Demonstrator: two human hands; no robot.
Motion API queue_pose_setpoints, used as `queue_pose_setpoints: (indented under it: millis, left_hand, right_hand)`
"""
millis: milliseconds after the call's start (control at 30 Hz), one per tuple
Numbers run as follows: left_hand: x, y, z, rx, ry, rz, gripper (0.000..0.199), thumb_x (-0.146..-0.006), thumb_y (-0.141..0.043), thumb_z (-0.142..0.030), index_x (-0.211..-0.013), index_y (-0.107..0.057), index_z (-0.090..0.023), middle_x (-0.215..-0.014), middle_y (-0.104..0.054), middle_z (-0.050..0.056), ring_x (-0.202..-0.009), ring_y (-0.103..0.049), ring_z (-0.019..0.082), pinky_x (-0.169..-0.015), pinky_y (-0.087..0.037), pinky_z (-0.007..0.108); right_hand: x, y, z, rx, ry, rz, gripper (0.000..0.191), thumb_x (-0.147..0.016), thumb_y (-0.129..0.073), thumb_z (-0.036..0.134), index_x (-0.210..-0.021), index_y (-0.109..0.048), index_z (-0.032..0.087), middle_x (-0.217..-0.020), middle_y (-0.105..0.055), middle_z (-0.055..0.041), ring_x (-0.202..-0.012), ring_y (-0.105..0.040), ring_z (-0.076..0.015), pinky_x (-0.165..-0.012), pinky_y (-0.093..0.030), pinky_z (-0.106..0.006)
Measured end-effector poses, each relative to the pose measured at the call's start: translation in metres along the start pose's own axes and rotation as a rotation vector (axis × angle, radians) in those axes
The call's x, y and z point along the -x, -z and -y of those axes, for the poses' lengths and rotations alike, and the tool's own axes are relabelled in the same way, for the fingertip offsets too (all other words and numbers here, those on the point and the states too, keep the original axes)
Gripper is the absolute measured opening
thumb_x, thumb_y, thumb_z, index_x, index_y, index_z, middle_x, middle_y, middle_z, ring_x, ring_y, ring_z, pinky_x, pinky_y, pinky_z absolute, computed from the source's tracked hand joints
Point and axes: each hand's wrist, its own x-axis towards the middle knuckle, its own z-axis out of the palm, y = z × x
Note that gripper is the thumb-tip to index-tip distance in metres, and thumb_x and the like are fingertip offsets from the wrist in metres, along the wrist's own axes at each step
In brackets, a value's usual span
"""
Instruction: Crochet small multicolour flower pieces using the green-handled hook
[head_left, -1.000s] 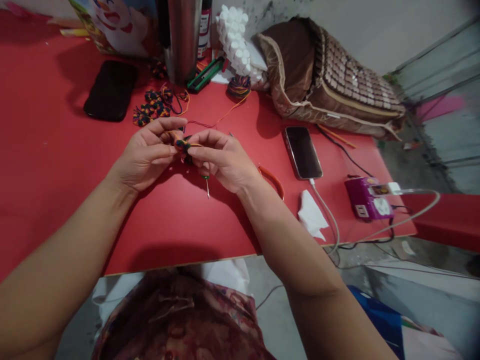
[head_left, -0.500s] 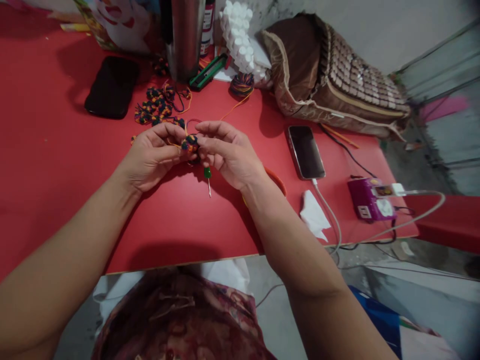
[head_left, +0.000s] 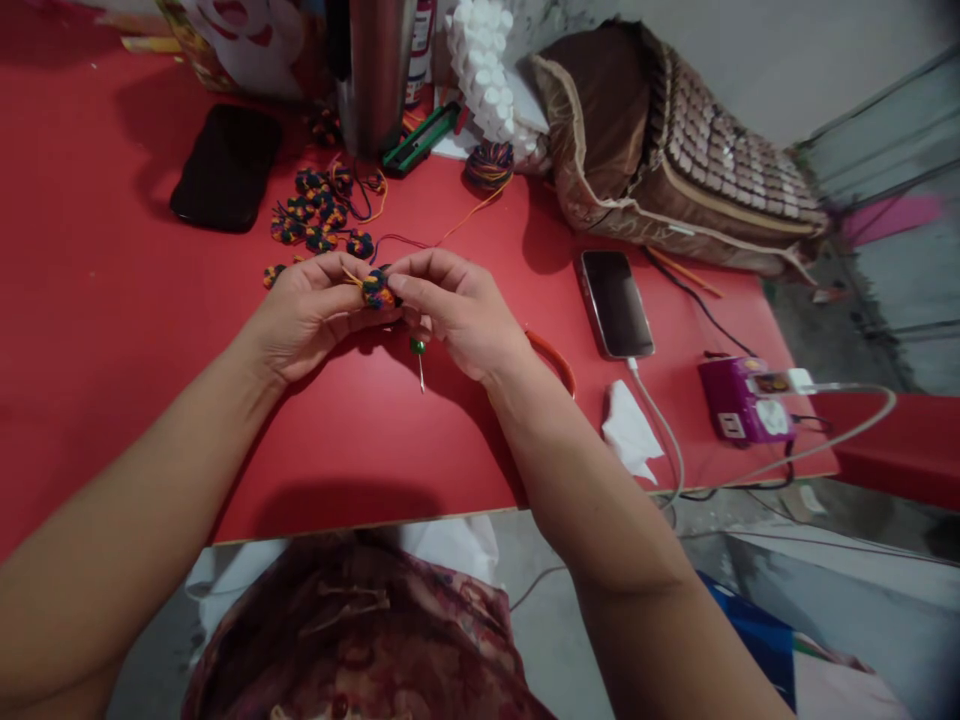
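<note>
Between my two hands is a small multicoloured crochet piece [head_left: 377, 289] in dark blue, green, orange and pink yarn. My left hand [head_left: 319, 300] pinches its left side, where a short orange strand sticks up. On its right side the thumb and forefinger of my right hand [head_left: 454, 305] press against it. A crochet hook with a green handle [head_left: 419, 360] hangs below my right palm, its metal tip pointing down; the lower fingers hold it. A strand of yarn runs back from the piece to a small yarn ball [head_left: 489, 165]. Several similar crochet pieces [head_left: 309, 210] lie behind my left hand.
On the red table [head_left: 337, 440] lie a black phone [head_left: 227, 168], a charging phone [head_left: 617, 303], a crumpled tissue [head_left: 630, 432] and a purple power adapter [head_left: 742, 398]. Behind stand a steel flask [head_left: 373, 80], a green cutter [head_left: 422, 138] and a brown bag [head_left: 675, 150].
My right fingers have come down onto the crochet piece, and the piece has turned a little. The loop of strand above it now lies lower and further right.
</note>
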Motion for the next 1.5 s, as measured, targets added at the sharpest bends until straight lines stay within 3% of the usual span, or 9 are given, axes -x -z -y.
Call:
queue_pose_setpoints:
  millis: [100,300,500,700,833,967,1067,1267,1500]
  left_hand:
    - [-0.001,0.000,0.000,0.008,0.009,0.012,0.023,-0.081,-0.108,-0.015,-0.084,-0.086,-0.022,-0.088,-0.086,-0.002,-0.086,-0.086,0.015,-0.095,-0.077,0.031]
    - [0.000,-0.003,0.000,-0.019,0.012,0.002,0.023,-0.084,-0.105,-0.014,-0.083,-0.084,-0.024,-0.091,-0.084,-0.001,-0.087,-0.081,0.018,-0.094,-0.075,0.038]
    - [0.003,-0.011,0.001,-0.018,0.007,-0.032,0.026,-0.080,-0.106,-0.015,-0.082,-0.080,-0.021,-0.087,-0.081,-0.001,-0.080,-0.078,0.015,-0.077,-0.070,0.027]
    - [0.004,-0.012,-0.004,-0.025,0.024,-0.015,0.015,-0.081,-0.097,-0.016,-0.079,-0.084,-0.023,-0.073,-0.074,0.000,-0.062,-0.062,0.013,-0.059,-0.055,0.026]
    - [0.003,-0.009,-0.006,0.002,0.076,0.000,0.021,-0.093,-0.097,-0.030,-0.080,-0.083,-0.021,-0.078,-0.075,0.003,-0.063,-0.063,0.014,-0.057,-0.055,0.026]
    - [0.003,-0.009,-0.006,0.060,0.118,0.025,0.025,-0.089,-0.105,-0.023,-0.082,-0.081,-0.019,-0.075,-0.071,0.001,-0.061,-0.064,0.010,-0.054,-0.054,0.020]
    - [0.004,-0.013,-0.008,0.136,0.136,-0.004,0.026,-0.095,-0.101,-0.020,-0.082,-0.079,-0.017,-0.077,-0.072,-0.001,-0.060,-0.063,0.007,-0.055,-0.054,0.017]
    - [0.005,-0.026,-0.013,0.140,0.152,-0.096,0.035,-0.107,-0.089,-0.014,-0.076,-0.073,-0.014,-0.072,-0.070,-0.001,-0.054,-0.061,0.005,-0.050,-0.050,0.015]
    - [0.008,-0.028,-0.011,0.131,0.142,-0.005,0.042,-0.111,-0.085,-0.014,-0.071,-0.072,-0.015,-0.069,-0.066,0.000,-0.053,-0.060,0.007,-0.051,-0.051,0.016]
  right_hand:
    - [0.001,-0.001,0.000,0.045,0.033,0.008,0.025,-0.086,-0.099,0.035,-0.096,-0.080,0.021,-0.076,-0.070,0.0048,-0.063,-0.054,-0.0092,-0.054,-0.041,-0.024]
    - [0.004,-0.002,-0.002,0.078,0.023,0.057,0.030,-0.088,-0.098,0.036,-0.105,-0.077,0.024,-0.094,-0.074,0.0013,-0.071,-0.063,-0.0124,-0.059,-0.048,-0.026]
    - [0.007,-0.008,0.002,0.047,0.044,0.046,0.031,-0.087,-0.099,0.031,-0.105,-0.074,0.025,-0.100,-0.074,0.0011,-0.087,-0.068,-0.0145,-0.066,-0.052,-0.025]
    - [0.005,-0.005,0.003,0.015,0.018,0.012,0.018,-0.093,-0.090,0.031,-0.101,-0.075,0.025,-0.078,-0.066,0.0052,-0.062,-0.050,-0.0094,-0.055,-0.038,-0.025]
    - [0.002,0.000,0.004,-0.017,-0.029,0.033,0.027,-0.086,-0.097,0.031,-0.096,-0.073,0.024,-0.080,-0.067,0.0048,-0.061,-0.046,-0.0081,-0.053,-0.034,-0.024]
    - [0.002,0.000,0.008,-0.096,-0.088,0.012,0.025,-0.089,-0.096,0.031,-0.099,-0.074,0.022,-0.074,-0.062,0.0069,-0.059,-0.044,-0.0072,-0.052,-0.034,-0.022]
    - [0.004,-0.002,0.014,-0.190,-0.154,-0.050,0.025,-0.091,-0.094,0.033,-0.099,-0.075,0.019,-0.077,-0.066,0.0063,-0.057,-0.043,-0.0054,-0.048,-0.031,-0.019]
    - [0.005,-0.005,0.015,-0.217,-0.247,0.070,0.040,-0.072,-0.106,0.024,-0.080,-0.067,0.018,-0.059,-0.052,0.0132,-0.049,-0.028,-0.0006,-0.044,-0.019,-0.014]
    - [0.002,-0.005,0.008,-0.276,-0.175,0.111,0.039,-0.072,-0.108,0.027,-0.076,-0.070,0.017,-0.059,-0.059,0.0106,-0.045,-0.030,0.0008,-0.041,-0.023,-0.013]
